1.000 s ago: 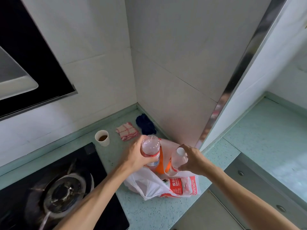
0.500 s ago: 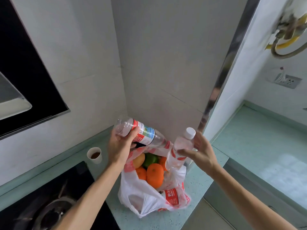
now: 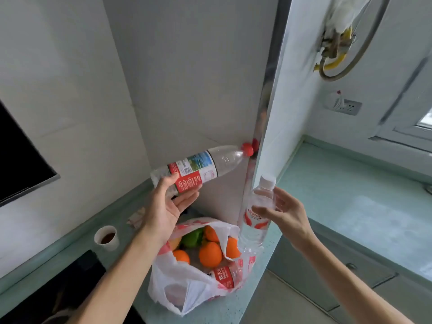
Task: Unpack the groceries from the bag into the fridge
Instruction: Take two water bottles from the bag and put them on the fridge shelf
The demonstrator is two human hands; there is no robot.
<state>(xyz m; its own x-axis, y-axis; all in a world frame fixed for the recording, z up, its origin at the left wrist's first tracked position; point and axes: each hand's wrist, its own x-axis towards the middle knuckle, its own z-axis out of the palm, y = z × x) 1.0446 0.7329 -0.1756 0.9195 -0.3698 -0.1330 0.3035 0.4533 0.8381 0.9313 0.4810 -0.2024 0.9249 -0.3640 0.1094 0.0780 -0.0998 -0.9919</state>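
A white plastic bag (image 3: pixel 177 284) with red print sits open on the green counter. Inside it lie several oranges (image 3: pixel 210 253), a green fruit (image 3: pixel 192 237) and another red-labelled bottle (image 3: pixel 225 275). My left hand (image 3: pixel 163 206) holds a red-capped water bottle (image 3: pixel 201 168) on its side above the bag, cap toward the wall corner. My right hand (image 3: pixel 284 216) grips a white-capped water bottle (image 3: pixel 257 213) upright, its base just above the bag's right rim. No fridge is in view.
A paper cup (image 3: pixel 106 237) of dark liquid stands left of the bag, beside a black stove (image 3: pixel 58 288). A folded cloth (image 3: pixel 136 218) lies behind my left hand. A metal-edged wall corner (image 3: pixel 266 108) rises behind the bag. The green counter (image 3: pixel 350 202) extends right under a window.
Both bottles have come up out of the bag. The red-capped one has swung so its cap points right, the white-capped one has risen higher, and my view has tilted upward.
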